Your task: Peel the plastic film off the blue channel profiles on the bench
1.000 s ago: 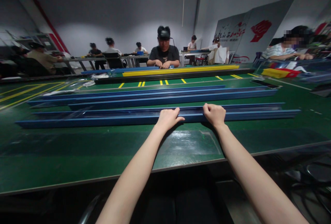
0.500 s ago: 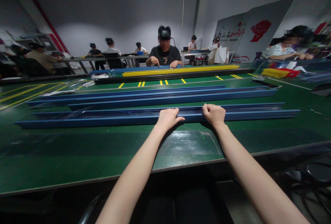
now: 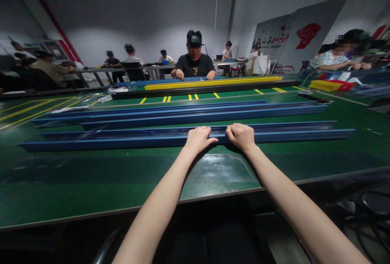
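Observation:
A long blue channel strip lies crosswise on the green table, its two raised walls enclosing a trough. Clear film shows inside its left part. My left hand is closed over the near wall, with the thumb outside and the fingertips hidden in the trough. Just right of it, my right hand is also closed at the near wall, fingers curled inward. Whether it pinches some film as well, I cannot tell. A small gap separates the two hands.
More blue strips lie behind. Farther off are a yellow strip, a black strip and a phone. A clear sheet lies along the table's near edge. A co-worker sits opposite.
My right hand has slid left along the strip, closer to my left hand, which has stayed in place. The co-worker opposite has shifted their hands.

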The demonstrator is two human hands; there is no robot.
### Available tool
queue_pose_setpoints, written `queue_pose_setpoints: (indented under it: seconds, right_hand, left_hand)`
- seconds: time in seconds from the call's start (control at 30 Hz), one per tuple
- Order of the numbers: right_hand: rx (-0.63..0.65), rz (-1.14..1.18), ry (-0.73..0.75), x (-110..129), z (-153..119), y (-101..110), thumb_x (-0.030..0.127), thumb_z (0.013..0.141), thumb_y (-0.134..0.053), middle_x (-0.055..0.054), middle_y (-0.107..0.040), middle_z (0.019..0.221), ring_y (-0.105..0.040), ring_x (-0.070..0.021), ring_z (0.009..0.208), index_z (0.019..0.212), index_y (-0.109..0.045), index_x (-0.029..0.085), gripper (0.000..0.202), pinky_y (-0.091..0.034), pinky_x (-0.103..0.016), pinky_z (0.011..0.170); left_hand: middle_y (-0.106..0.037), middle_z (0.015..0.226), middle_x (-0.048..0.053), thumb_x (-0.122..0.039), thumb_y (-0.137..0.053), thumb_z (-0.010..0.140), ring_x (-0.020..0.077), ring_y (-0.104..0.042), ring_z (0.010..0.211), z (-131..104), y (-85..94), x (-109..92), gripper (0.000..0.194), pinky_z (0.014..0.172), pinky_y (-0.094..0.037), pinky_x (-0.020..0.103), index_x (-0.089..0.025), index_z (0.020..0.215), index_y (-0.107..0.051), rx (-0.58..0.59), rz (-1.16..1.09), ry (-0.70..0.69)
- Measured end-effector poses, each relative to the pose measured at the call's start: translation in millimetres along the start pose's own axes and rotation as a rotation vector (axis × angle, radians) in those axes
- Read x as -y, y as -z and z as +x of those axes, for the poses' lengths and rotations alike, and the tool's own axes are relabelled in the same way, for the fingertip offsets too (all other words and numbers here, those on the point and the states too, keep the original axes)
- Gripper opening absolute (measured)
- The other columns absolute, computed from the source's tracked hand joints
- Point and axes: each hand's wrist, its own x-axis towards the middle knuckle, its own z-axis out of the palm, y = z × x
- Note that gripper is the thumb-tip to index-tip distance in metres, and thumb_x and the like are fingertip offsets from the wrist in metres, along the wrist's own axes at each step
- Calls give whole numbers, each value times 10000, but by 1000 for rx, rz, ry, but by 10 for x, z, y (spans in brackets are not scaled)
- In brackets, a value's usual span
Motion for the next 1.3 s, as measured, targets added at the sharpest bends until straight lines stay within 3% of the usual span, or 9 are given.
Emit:
queue_pose_setpoints:
  seconds: [0.47,0.7,0.9,1.3]
  right_hand:
    - [26,-21,41,76,8,30,300,842,-312,-47,-606,597,-501,-108,575,566,-592,158,418,-224,-255,532]
    - [156,-10,-133,142,89,4,326,832,-311,-70,-662,673,-557,-135,584,617,-672,173,448,-216,-252,492]
    - [159,-32,-166,127,110,2,313,816,-323,-79,-673,673,-571,-149,569,607,-677,168,436,-228,-251,492]
    - [32,-89,-317,-281,-12,-21,297,762,-340,-90,-647,594,-535,-146,535,519,-623,137,406,-193,-248,477]
  left_hand:
    - [-620,936,51,-513,-472,787,197,-565,904,-12,-14,-4,337,684,-418,258,-194,871,-543,9,12,-18]
    - [-631,949,63,-530,-442,796,198,-565,929,-8,4,-7,368,724,-421,259,-196,891,-565,63,33,8]
    - [-641,935,67,-551,-419,798,201,-580,892,-6,-25,27,398,696,-413,256,-188,877,-563,42,44,-32]
    - [-636,899,45,-584,-460,756,183,-569,848,-9,-6,105,411,662,-389,243,-193,839,-553,7,65,-86]
